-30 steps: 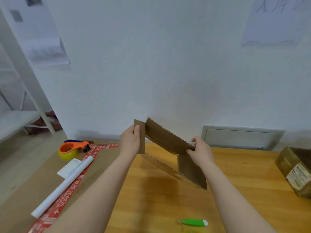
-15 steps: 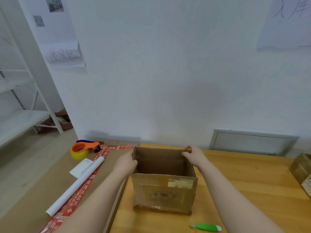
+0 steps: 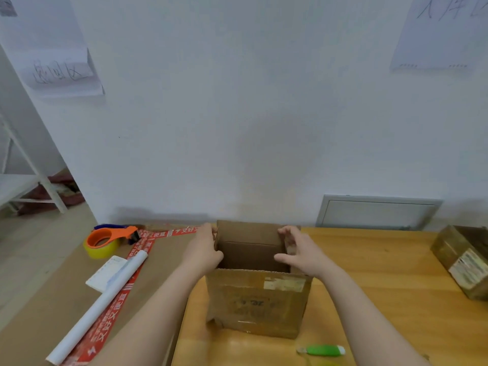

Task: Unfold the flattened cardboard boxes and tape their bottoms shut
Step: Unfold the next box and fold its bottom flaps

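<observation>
Cardboard box (image 3: 258,299): squared open, mouth up, near table (image 3: 369,273) back edge. Left hand (image 3: 204,250) grips left wall, likely steadying; right hand (image 3: 301,252) loosely spread at right wall, contact unclear.

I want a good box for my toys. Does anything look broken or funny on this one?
Yes, it looks worn. The cardboard box on the table has a ragged, crumpled bottom corner at its near left, and a torn old label sticks near the top of its front.
</observation>
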